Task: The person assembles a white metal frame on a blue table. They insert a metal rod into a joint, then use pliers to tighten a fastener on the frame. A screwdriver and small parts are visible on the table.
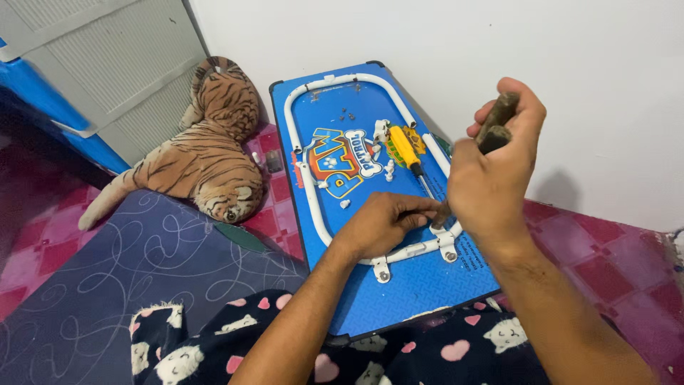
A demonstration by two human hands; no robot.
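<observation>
The right hand [491,182] is closed around the dark handle of a tool [496,122] whose tip points down at a white bracket [447,239], while the left hand [381,224] presses with curled fingers on the white tube frame [311,192] just beside it. Both rest on the blue tabletop [420,285] lying upside down across the person's lap, where a yellow-handled screwdriver [406,151] and loose small screws [349,113] lie inside the frame; a plush tiger [206,153] lies on the floor to the left.

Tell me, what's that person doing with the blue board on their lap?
A person sits with a blue board resting across their legs. A white tube frame is fixed to it with small brackets. The right hand grips a dark-handled tool, its tip down at a bracket. The left hand steadies the frame there. A yellow-handled screwdriver and loose screws lie on the board. A toy tiger lies nearby.
</observation>
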